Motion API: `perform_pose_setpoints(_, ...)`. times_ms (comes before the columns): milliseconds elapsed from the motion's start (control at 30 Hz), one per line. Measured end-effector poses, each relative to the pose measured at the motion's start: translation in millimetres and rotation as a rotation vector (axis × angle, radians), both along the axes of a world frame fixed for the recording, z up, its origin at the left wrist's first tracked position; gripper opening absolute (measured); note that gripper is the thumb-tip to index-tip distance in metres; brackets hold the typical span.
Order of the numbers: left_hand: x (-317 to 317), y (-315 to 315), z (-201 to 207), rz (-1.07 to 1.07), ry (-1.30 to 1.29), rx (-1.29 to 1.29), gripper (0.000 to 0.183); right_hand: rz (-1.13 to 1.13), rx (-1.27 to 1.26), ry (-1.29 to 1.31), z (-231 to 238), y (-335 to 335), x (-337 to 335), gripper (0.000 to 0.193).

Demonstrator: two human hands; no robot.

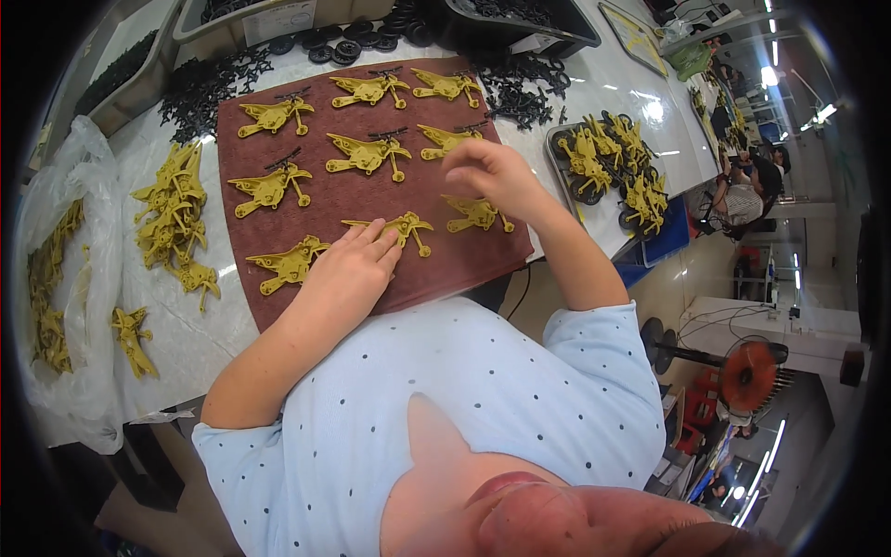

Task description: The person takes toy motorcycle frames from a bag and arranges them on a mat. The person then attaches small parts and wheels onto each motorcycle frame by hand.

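Observation:
Rows of yellow plastic toy motorbike frames (368, 155) lie on a dark red cloth (422, 269); several of them carry thin black handlebars (284, 158). My left hand (357, 262) rests flat with fingers stretched over a yellow frame (408, 228) in the near row, partly covering it. My right hand (492, 178) is raised above the cloth's right side, its fingers bent in toward the thumb. Whatever they may hold is too small to make out. Just below it lies another frame (479, 213), and a further frame (444, 141) is partly hidden behind its fingers.
Loose yellow frames (172, 209) are heaped left of the cloth beside a clear plastic bag (97, 343). Small black parts (209, 88) and black wheels (348, 46) lie at the back near plastic bins (325, 14). A tray (555, 153) of yellow frames and wheels stands at right.

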State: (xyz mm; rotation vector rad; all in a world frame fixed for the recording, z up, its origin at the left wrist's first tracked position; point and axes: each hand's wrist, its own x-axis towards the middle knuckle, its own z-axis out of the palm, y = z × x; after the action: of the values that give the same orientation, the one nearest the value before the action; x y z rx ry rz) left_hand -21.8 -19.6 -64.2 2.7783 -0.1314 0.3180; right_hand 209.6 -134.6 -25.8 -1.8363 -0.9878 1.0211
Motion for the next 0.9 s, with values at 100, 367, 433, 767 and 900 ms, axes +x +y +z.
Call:
perform_pose_setpoints(100, -0.7, 0.2, -3.2, 0.009, 0.002, -0.014, 0.031, 0.043, 0.028, 0.002, -8.3, 9.3, -19.5, 0.032)
perform_pose_setpoints(367, -3.7, 2.1, -7.5, -0.007, -0.019, -0.081, 0.031, 0.315, -0.094, -0.335, -23.8, 26.5, -25.9, 0.016)
perform_pose_setpoints(433, -3.8, 2.7, -9.1, 0.001, -0.021, -0.091, 0.031, 0.322, -0.085, -0.363, -28.1, 28.3, -27.0, 0.014)
perform_pose_setpoints(767, -1.8, -2.9, -10.6, 0.049, 0.047, -0.01, 0.03, 0.382, -0.106, -0.436, -29.5, 36.4, -30.1, 0.011)
perform_pose_setpoints(900, 0.0, -5.7, -9.3, 0.057, 0.064, 0.053, 0.03, 0.448, -0.086, -0.48, -31.3, 40.0, -27.4, 0.012)
